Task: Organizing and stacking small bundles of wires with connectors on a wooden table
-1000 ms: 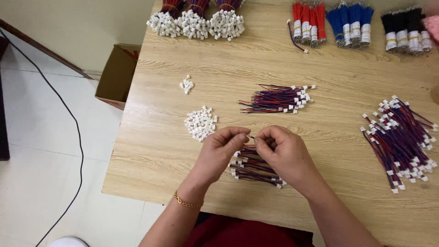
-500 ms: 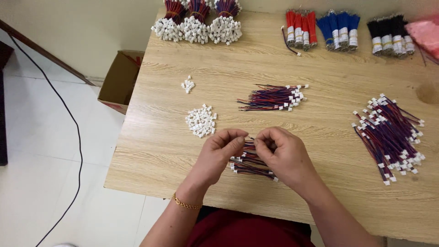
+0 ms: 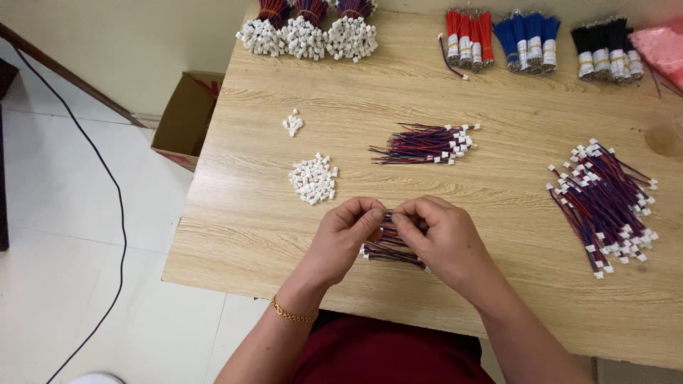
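A small bundle of red-and-blue wires with white plastic connectors on their ends lies flat on the bench, close to its near edge, partly hidden under the two hands. The wires run roughly left to right, a little fanned. Several white connector tips show at the bundle's left end. Its upper part is pinched between fingers from both sides.

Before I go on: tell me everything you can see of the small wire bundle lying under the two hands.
The wire bundle is a loose sheaf of short red and blue wires, apparently plastic-sheathed, with small white connectors showing at its left end. It lies flat on the wooden table near the front edge, roughly horizontal. The left hand and right hand hover over it, fingertips pinched together above its middle and hiding much of it. Actual contact cannot be told.
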